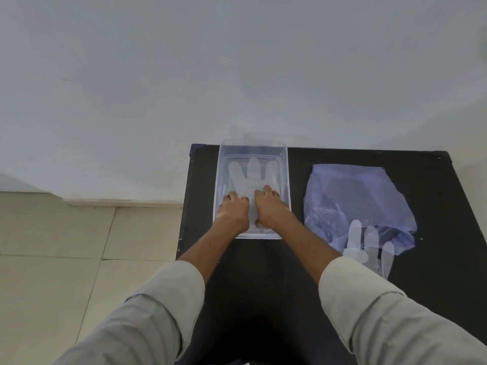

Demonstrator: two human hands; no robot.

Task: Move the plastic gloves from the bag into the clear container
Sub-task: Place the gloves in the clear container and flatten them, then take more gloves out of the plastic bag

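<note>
Both my hands are down inside the clear container (288, 177) at the centre of the frame, pressing a plastic glove (251, 171) flat against its floor. My left hand (235, 208) has its fingers curled under, knuckles resting on the glove's cuff end; my right hand (268, 206) lies beside it, fingers bent onto the palm of the glove. Neither hand seems to pinch anything, they look more like they push than hold, though I cannot tell for certain since the fingertips are tucked out of sight.

To do this well I should smooth outward from the middle, so the thin film lies flat and leaves room for the next ones, and lift off gently so it does not cling and ride up with my skin.

The bag (355, 196) lies at the right of the frame on the black table (434, 259), with another glove (369, 246) poking from its lower edge. How many gloves lie stacked under my hands, or remain in the bag, is hard to make out.
</note>
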